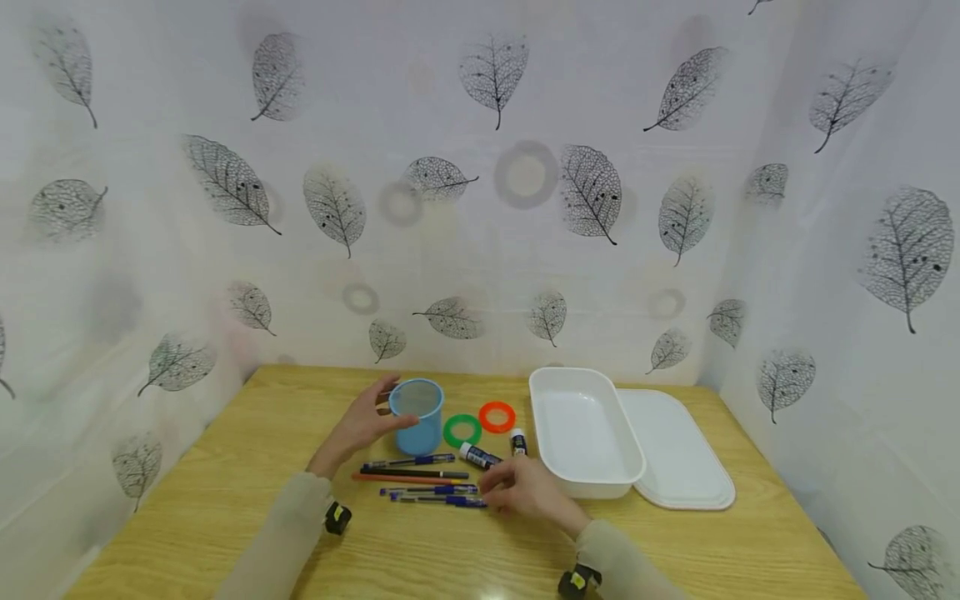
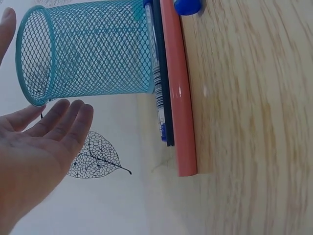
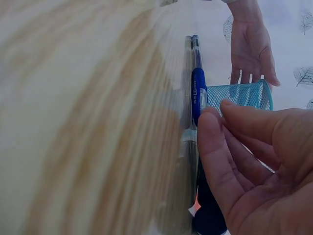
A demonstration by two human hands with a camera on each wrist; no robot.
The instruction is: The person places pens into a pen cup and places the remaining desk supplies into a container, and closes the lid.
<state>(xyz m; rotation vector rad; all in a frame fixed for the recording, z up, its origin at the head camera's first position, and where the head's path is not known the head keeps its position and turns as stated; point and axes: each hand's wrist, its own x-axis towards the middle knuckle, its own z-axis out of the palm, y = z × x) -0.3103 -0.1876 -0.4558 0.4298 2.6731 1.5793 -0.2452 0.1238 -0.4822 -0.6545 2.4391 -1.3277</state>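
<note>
Sleeves point(image 1: 281, 537) cut off | right hand point(image 1: 528, 490): fingers bent, grip on pen point(image 1: 450, 501) unclear | left hand point(image 1: 363, 423): fingers spread by cup point(image 1: 418, 435)

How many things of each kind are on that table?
Light-blue mesh cup: 1
Blue-and-clear plastic pens: 3
Slim sticks, black and red: 2
White-capped dark tubes: 2
Flat round rings, green and orange: 2
White plastic box: 1
Flat white lid: 1
Total: 12

Whitish sheeting point(image 1: 465, 258) backs the far edge of the surface point(image 1: 277, 425) & runs down its L and R sides — printed w/ dark veiny leaves point(image 1: 591, 192) plus blurry grey rings point(image 1: 501, 174). Surface = yellowish wood w/ visible grain. Light's soft, fairly even — small glare spot point(image 1: 492, 593) approx. mid near edge.
</note>
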